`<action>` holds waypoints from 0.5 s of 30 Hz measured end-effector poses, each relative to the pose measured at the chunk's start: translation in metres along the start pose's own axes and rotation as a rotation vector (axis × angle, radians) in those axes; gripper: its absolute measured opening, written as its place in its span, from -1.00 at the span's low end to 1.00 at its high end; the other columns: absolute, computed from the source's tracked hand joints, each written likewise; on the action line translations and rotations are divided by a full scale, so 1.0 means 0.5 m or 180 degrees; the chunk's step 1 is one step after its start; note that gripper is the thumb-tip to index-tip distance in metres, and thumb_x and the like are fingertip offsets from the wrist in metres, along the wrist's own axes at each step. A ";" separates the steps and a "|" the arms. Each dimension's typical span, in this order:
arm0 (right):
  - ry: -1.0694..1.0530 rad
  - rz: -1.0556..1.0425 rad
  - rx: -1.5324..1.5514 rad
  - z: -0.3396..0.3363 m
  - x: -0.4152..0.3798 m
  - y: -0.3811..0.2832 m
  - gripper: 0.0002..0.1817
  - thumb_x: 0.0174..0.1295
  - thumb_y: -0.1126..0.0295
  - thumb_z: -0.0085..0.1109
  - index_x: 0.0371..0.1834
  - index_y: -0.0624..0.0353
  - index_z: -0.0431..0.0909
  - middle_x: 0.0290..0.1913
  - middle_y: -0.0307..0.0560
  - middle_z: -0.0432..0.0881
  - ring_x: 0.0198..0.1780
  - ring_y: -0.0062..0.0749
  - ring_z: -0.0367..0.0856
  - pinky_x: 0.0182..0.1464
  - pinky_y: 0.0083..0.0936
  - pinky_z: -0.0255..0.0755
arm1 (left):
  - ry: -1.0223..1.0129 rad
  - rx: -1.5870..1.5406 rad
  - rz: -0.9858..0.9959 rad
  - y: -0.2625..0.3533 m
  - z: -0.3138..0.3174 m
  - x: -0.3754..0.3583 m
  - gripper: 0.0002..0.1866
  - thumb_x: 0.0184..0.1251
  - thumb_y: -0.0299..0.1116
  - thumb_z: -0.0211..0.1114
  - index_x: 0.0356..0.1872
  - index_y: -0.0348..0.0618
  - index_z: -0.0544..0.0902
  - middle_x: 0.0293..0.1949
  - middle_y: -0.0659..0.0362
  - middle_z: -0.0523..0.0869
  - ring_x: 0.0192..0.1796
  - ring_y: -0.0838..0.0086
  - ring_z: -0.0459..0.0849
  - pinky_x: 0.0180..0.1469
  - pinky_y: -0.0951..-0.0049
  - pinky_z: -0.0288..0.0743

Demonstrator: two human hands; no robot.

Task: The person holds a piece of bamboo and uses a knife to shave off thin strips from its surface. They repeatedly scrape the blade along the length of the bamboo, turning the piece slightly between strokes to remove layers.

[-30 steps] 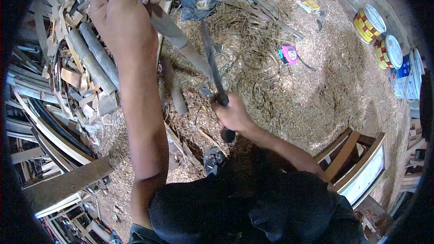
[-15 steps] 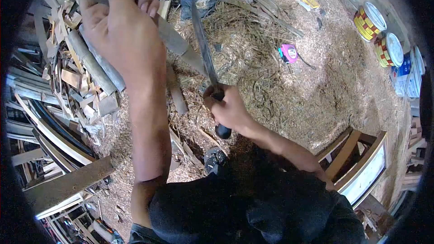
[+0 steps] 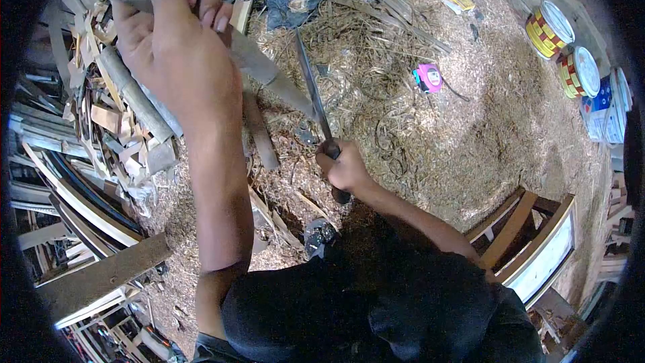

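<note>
My left hand (image 3: 181, 67) is raised at the upper left, its fingers closed around a long flat grey piece (image 3: 259, 64). The piece tapers down to the right towards a narrow end, and its broad end shows beside my thumb. I cannot tell whether it is wood or metal. Lower and nearer the middle, my right hand (image 3: 349, 168) grips the dark handle of a long knife (image 3: 311, 84). Its blade points up and slightly left, with its middle overlapping the narrow end of the flat piece in this view.
Wood shavings cover the ground (image 3: 497, 134). A pink tape measure (image 3: 428, 78) lies ahead. Wood offcuts (image 3: 107, 117) are heaped at left beside a plank (image 3: 107, 272). Buckets (image 3: 549, 30) line the right side, above a wooden frame (image 3: 531, 242). Black plastic (image 3: 295, 3) lies at the top.
My right hand and the knife have moved slightly right; the blade tip is lower and the blade looks narrower. My left hand has shifted a little left with the flat piece.
</note>
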State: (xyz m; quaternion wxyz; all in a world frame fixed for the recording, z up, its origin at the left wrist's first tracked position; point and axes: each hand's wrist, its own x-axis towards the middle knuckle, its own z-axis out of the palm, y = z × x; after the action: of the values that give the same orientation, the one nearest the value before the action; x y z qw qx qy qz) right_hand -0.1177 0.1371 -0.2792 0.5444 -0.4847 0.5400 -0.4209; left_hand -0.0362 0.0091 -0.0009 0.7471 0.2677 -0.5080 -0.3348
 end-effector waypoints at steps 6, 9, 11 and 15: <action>-0.0058 0.0970 -0.0318 -0.025 0.004 0.104 -0.75 0.03 0.30 0.19 -0.61 0.28 0.52 -0.69 0.00 0.53 -0.63 -0.26 0.50 -0.48 -0.24 0.37 | 0.0138 0.0133 -0.0033 -0.009 -0.013 0.022 -0.80 0.41 -0.29 0.20 -0.26 -0.22 0.45 -0.55 0.28 0.38 -0.56 0.66 0.27 -0.56 0.65 0.14; -0.0003 0.0814 -0.0116 -0.017 -0.010 0.076 -0.74 0.03 0.31 0.17 -0.65 0.28 0.50 -0.69 -0.01 0.53 -0.63 -0.28 0.50 -0.48 -0.25 0.37 | -0.0102 -0.0029 0.0050 -0.017 -0.025 0.032 -0.81 0.42 -0.31 0.17 -0.26 -0.23 0.46 -0.56 0.29 0.36 -0.57 0.66 0.25 -0.56 0.64 0.14; 0.0107 0.0391 -0.0176 -0.009 -0.018 0.091 -0.74 0.03 0.31 0.18 -0.67 0.28 0.51 -0.69 0.00 0.53 -0.63 -0.30 0.51 -0.48 -0.27 0.38 | 0.0035 -0.0032 -0.0076 -0.018 -0.033 0.039 -0.82 0.43 -0.32 0.15 -0.27 -0.24 0.47 -0.56 0.29 0.34 -0.57 0.66 0.24 -0.56 0.63 0.14; -0.0061 0.1155 -0.0406 -0.013 -0.024 0.114 -0.73 0.04 0.30 0.20 -0.63 0.31 0.53 -0.68 0.02 0.54 -0.61 -0.30 0.54 -0.49 -0.27 0.39 | -0.0004 -0.0164 -0.0153 -0.026 -0.057 0.055 -0.81 0.43 -0.31 0.15 -0.27 -0.25 0.48 -0.56 0.30 0.33 -0.57 0.66 0.23 -0.55 0.63 0.13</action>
State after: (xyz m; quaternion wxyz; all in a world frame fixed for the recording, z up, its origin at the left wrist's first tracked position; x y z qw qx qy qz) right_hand -0.1286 0.1587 -0.3325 0.5847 -0.4168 0.6389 -0.2761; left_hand -0.0052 -0.0187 -0.0045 0.7451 0.2603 -0.4931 -0.3658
